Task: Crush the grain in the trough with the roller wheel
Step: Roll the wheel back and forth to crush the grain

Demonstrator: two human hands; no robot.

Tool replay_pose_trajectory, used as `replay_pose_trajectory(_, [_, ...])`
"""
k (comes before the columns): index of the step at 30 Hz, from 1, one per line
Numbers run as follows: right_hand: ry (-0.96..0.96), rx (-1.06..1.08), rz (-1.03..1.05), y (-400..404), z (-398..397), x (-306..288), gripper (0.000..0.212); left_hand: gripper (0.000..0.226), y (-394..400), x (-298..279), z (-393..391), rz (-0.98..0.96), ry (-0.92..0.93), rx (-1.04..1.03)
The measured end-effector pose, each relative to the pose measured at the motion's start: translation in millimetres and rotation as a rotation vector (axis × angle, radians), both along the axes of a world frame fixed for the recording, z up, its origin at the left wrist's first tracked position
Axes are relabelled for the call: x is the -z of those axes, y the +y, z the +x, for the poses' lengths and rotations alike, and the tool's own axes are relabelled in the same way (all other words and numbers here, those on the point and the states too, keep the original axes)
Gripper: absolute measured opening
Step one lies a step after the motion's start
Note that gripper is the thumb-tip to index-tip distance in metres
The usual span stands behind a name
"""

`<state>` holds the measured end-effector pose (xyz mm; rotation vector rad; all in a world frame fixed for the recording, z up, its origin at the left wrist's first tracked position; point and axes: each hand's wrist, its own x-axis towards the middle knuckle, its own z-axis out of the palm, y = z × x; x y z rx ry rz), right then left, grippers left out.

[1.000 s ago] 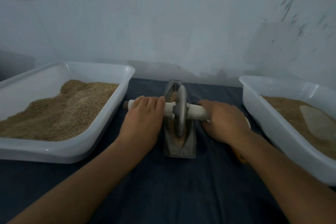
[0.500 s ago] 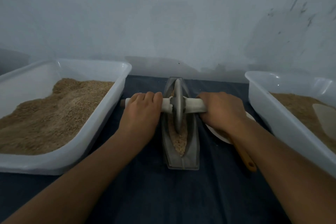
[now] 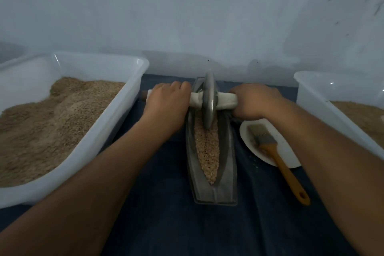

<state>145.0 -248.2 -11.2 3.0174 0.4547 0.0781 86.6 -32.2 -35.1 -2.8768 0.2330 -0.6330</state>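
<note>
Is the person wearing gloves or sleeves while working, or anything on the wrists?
No. The left hand and right hand are bare, with no gloves. Both forearms are uncovered to the picture's edge: no sleeves, watch or bracelet. No rings show on the visible fingers.

One head-worn wide-angle view, looking forward and down over a cloth-covered table toward a wall.

The camera sat above the table's near edge, close enough that both forearms ran in from the bottom corners, with the left hand [image 3: 166, 106] and right hand [image 3: 254, 102] meeting near the far edge. The trough [image 3: 226, 172] lay lengthwise along the centre line, pointing away from the viewer. The left tub [image 3: 116, 122] and right tub [image 3: 311, 97] were cut off by the frame's sides, and straight lines bowed outward. No second view existed.
</note>
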Motion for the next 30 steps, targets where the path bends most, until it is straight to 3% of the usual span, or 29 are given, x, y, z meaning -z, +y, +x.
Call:
replay_pose_trajectory(7, [-0.137, -0.015, 0.08, -8, -53, 15, 0.036, 0.054, -4, 4, -48, 0.031, -0.018, 0.032])
replay_pose_trajectory(12, [-0.278, -0.124, 0.095, -18, -103, 17, 0.057, 0.08, -3, 9, -90, -0.022, 0.012, 0.067])
replay_pose_trajectory(18, [-0.356, -0.162, 0.084, -18, -128, 17, 0.054, 0.092, -3, 9, -115, -0.059, 0.008, 0.09])
replay_pose_trajectory(30, [-0.295, -0.025, 0.03, 0, -54, 14, 0.023, 0.066, 6, 18, -43, -0.099, 0.003, 0.06])
